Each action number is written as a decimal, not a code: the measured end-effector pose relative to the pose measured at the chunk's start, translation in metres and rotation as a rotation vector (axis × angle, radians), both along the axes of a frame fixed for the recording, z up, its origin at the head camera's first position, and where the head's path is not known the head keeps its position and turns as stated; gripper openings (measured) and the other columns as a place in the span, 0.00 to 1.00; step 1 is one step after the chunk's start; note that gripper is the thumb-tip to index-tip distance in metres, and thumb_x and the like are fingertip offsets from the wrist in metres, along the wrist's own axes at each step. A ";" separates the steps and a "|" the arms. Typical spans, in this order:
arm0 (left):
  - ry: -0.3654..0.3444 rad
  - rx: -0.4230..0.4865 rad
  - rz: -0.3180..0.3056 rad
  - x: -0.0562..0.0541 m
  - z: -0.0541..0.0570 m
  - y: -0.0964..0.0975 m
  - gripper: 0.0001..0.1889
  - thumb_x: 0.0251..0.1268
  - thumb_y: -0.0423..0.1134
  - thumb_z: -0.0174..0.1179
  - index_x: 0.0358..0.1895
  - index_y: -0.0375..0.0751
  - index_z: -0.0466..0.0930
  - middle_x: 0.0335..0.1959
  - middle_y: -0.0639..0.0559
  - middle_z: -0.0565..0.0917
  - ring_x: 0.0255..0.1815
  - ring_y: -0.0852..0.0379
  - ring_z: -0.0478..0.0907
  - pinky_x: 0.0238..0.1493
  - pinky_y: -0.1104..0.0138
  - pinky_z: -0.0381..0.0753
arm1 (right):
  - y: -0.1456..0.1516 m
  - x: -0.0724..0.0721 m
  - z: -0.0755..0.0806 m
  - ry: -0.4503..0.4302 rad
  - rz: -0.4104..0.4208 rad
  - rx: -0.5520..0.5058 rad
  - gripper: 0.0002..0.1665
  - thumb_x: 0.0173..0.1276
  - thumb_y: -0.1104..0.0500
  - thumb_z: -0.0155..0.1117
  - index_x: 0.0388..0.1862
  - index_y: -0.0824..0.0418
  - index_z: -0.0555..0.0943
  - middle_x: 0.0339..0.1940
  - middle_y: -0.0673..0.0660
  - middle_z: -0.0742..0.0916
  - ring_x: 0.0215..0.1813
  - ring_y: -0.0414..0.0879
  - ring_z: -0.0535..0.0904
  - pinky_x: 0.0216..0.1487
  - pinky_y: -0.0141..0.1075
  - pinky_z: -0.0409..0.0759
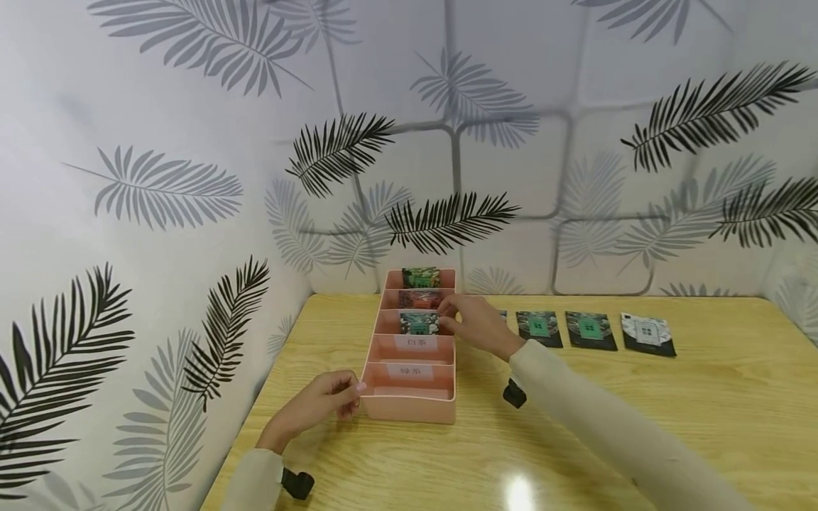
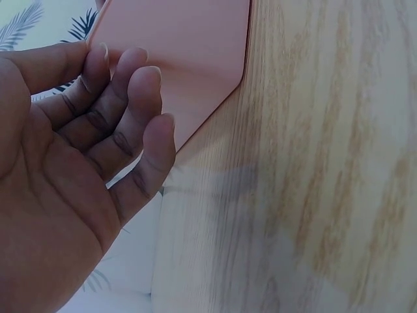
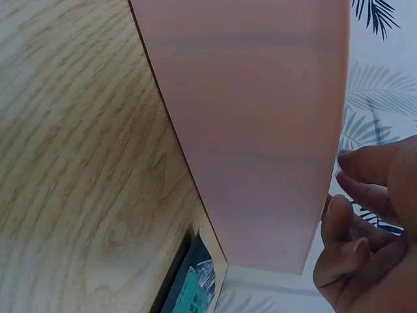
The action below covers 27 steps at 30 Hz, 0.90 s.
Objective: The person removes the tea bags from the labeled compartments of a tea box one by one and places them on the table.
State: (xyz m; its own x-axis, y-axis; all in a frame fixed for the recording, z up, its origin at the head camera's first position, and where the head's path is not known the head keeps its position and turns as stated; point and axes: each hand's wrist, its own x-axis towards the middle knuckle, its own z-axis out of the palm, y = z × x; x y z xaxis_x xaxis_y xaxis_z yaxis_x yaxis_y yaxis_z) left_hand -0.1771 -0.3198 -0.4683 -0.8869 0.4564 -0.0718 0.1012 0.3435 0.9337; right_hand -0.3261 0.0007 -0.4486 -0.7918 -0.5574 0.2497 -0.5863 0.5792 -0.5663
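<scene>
The left hand [image 1: 319,404] grips the near left corner of a pink five-compartment organizer [image 1: 409,409], thumb at the rim and the other fingers curled beside the wall. The right hand [image 1: 479,323] reaches over the right rim, bent fingertips at the right edge of a dark, green-labelled packet [image 1: 418,324] in the middle compartment; I cannot tell whether they pinch it. Behind it, a red-marked packet [image 1: 418,299] and a green-and-yellow packet [image 1: 420,277] have a compartment each. The likeliest trouble is that middle packet: a fingertip catching its edge could tip or drag it out of its slot. A pull by the left hand could slide the whole organizer. The right sleeve [image 1: 607,419] or wrist could also nudge the row of packets [image 1: 540,326] lying to the right, which ends in a black-and-white packet [image 1: 648,333], if the arm swings low. The worktop [image 1: 575,426] is pale yellow wood grain, smooth enough to throw a bright reflection [image 1: 520,493] at the near side, and its far edge meets a whitish wall [image 1: 192,121] printed with grey and black fronds.
</scene>
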 end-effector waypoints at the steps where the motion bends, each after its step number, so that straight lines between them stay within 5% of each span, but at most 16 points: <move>1: 0.003 -0.003 -0.001 0.000 0.000 0.000 0.20 0.84 0.46 0.52 0.39 0.30 0.76 0.36 0.26 0.80 0.28 0.52 0.75 0.34 0.56 0.83 | -0.002 0.001 0.001 0.009 -0.001 0.015 0.11 0.77 0.57 0.65 0.53 0.60 0.84 0.43 0.52 0.89 0.42 0.46 0.85 0.43 0.44 0.84; 11: 0.014 -0.009 -0.005 -0.002 -0.003 -0.002 0.18 0.84 0.45 0.51 0.39 0.30 0.76 0.36 0.25 0.80 0.30 0.36 0.76 0.34 0.54 0.83 | -0.016 0.001 0.000 -0.038 -0.017 0.045 0.13 0.76 0.57 0.66 0.54 0.61 0.83 0.41 0.53 0.90 0.38 0.44 0.86 0.41 0.44 0.84; 21: -0.001 -0.001 -0.002 -0.001 -0.003 -0.001 0.19 0.84 0.46 0.51 0.39 0.30 0.76 0.37 0.25 0.80 0.30 0.42 0.76 0.35 0.56 0.83 | -0.019 -0.001 -0.001 -0.070 -0.057 -0.059 0.07 0.71 0.58 0.73 0.38 0.55 0.81 0.32 0.47 0.86 0.34 0.41 0.82 0.37 0.41 0.82; 27: 0.006 -0.005 0.005 -0.001 -0.004 0.000 0.19 0.84 0.46 0.51 0.38 0.32 0.76 0.36 0.27 0.80 0.30 0.46 0.76 0.34 0.57 0.83 | -0.025 0.000 0.000 -0.057 -0.039 -0.082 0.11 0.70 0.60 0.73 0.49 0.59 0.84 0.36 0.49 0.88 0.36 0.42 0.84 0.41 0.44 0.84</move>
State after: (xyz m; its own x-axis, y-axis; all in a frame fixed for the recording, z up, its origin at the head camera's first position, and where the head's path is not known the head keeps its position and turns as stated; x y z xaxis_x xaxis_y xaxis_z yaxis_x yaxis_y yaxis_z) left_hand -0.1779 -0.3202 -0.4722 -0.8895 0.4517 -0.0685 0.1053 0.3487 0.9313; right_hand -0.3260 -0.0244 -0.4486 -0.8267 -0.5055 0.2471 -0.5299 0.5516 -0.6442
